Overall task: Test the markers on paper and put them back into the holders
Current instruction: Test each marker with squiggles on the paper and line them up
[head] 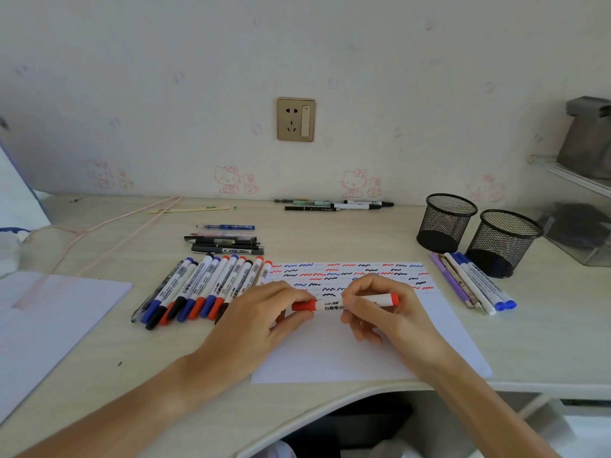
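Left hand: the left hand [264,312] pinches the red cap [304,306] of a red marker [347,303], fingers and thumb curled round it.
Right hand: the right hand [380,309] grips the white barrel of the same marker, fingers wrapped round its middle; the red tail end sticks out to the right.
Marker position: held level just above the paper [363,352], cap pointing left, cap seated on the barrel as far as I can tell.
Paper: lies on the surface [330,226], its upper part covered in rows of red, blue and black squiggles; the lower part is blank.
Other markers: a row of markers [205,289] lies just left of the paper; a smaller bunch of pens [472,282] lies to its right, near the holders.
Holders: two black mesh holders [444,223] [502,242] stand at the right, both looking empty.
Likely step: uncapping to test, or capping after a test; I cannot tell which.
Risk, ink: a hard tug could free the cap with a jerk and drag the tip across fingers or surface.
Risk, cap: a loosely pressed cap would let the marker dry out in its holder.
Risk, mix-up: laid back beside the left row, a tested marker could be confused with untested ones.
Risk, holders: the light mesh holders could tip if a sleeve or wrist knocks one while reaching over.
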